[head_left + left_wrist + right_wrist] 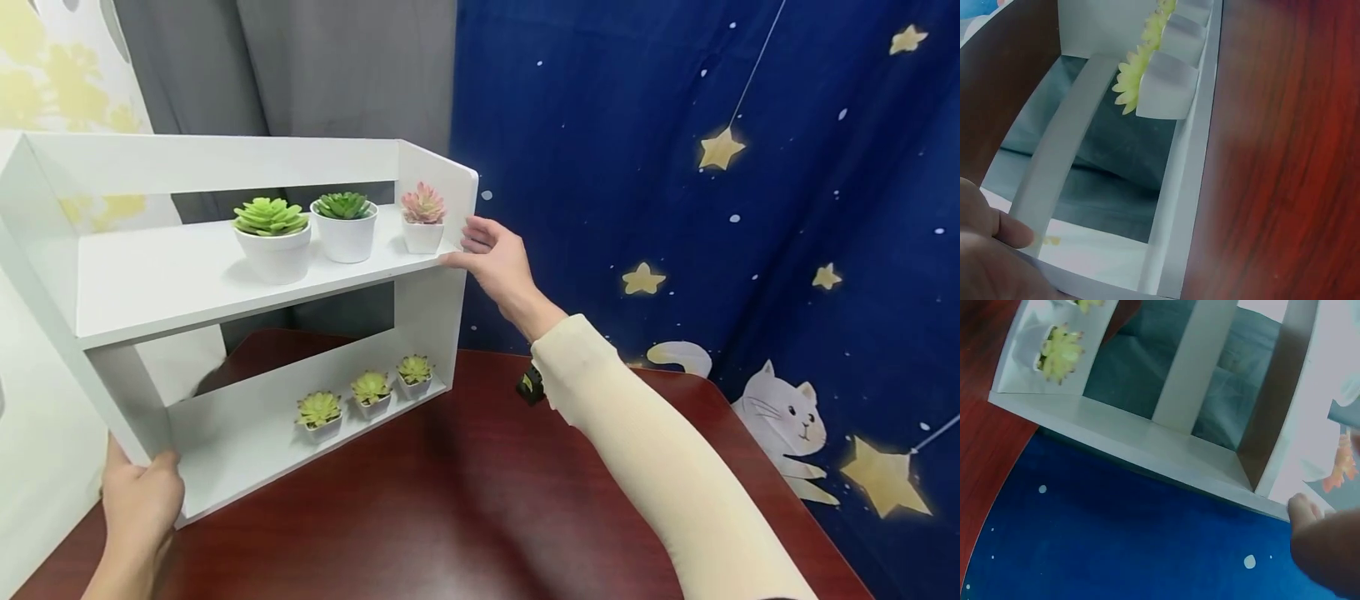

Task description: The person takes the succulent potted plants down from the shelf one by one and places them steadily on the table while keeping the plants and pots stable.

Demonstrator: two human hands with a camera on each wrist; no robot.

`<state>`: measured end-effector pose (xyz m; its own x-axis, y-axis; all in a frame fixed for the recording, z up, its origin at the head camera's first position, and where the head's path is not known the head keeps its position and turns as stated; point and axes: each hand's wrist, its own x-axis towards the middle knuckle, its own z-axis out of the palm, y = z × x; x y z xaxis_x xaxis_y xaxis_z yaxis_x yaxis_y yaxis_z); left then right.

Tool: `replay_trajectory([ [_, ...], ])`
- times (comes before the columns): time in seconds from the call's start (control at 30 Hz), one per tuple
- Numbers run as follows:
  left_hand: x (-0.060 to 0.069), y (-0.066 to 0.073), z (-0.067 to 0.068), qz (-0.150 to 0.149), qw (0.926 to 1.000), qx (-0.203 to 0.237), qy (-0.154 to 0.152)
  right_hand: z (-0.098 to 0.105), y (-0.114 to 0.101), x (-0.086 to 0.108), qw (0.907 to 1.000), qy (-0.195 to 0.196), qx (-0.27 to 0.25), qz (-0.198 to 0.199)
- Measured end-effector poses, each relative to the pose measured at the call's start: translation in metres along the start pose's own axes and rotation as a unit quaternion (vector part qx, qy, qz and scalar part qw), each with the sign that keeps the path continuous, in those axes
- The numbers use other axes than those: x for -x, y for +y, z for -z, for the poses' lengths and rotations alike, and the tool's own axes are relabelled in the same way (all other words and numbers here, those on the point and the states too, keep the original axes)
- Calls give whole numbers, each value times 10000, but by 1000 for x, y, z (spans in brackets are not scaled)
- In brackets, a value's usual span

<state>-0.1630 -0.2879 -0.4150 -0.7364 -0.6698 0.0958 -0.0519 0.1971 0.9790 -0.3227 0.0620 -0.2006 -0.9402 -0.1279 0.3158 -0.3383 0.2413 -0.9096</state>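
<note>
One white two-tier shelf [150, 254] fills the left half of the head view, over one dark red-brown table [420, 517]; whether its base touches the tabletop I cannot tell. Two hands hold it. The left hand [142, 500], at the lower left of the frame, grips the lower part of the left side panel, its thumb bent across the front edge; most of its other fingers are hidden behind the panel. The right hand [498, 258], near the centre, pinches the right side panel where the upper board meets it, thumb in front and bent fingers on the outer side, with only a narrow gap between them.

Six potted succulents stand on the shelf, three per tier. Above are one light green succulent [270, 218] and one dark green succulent [343, 207] in two round white pots, and one pink succulent [423, 205] in a squarish white pot, nearest the right hand. Below, three small yellow-green succulents [371, 387] in square white pots line the front edge toward the right. One blue curtain [585, 100] with gold stars and one white cat [783, 417] covers the right background; a grey curtain [352, 67] hangs upper centre-left.
</note>
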Motion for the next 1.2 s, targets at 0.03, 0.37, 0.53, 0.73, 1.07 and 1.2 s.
replay_trajectory([
  [0.03, 0, -1, 1, -7, 10000, -36, -30, -1, -1, -1, 10000, -82, -14, -3],
  [0.37, 1, -15, 10, 63, 9989, -454, -136, -21, -17, -19, 9975, -520, 442, -209],
  [0.53, 3, -21, 13, 11, 9984, -569, -30, -34, -16, -27, 9962, -508, 678, -224],
  [0.73, 5, -25, 20, -338, 9959, -832, 76, -47, -16, -34, 9935, -546, 892, -444],
  [1.07, 3, -19, 6, -410, 9973, -611, -42, -47, -10, -45, 9960, -35, 745, -485],
  [1.2, -2, -19, 6, -380, 9973, -631, -57, -48, -10, -47, 9964, 119, 735, -399],
])
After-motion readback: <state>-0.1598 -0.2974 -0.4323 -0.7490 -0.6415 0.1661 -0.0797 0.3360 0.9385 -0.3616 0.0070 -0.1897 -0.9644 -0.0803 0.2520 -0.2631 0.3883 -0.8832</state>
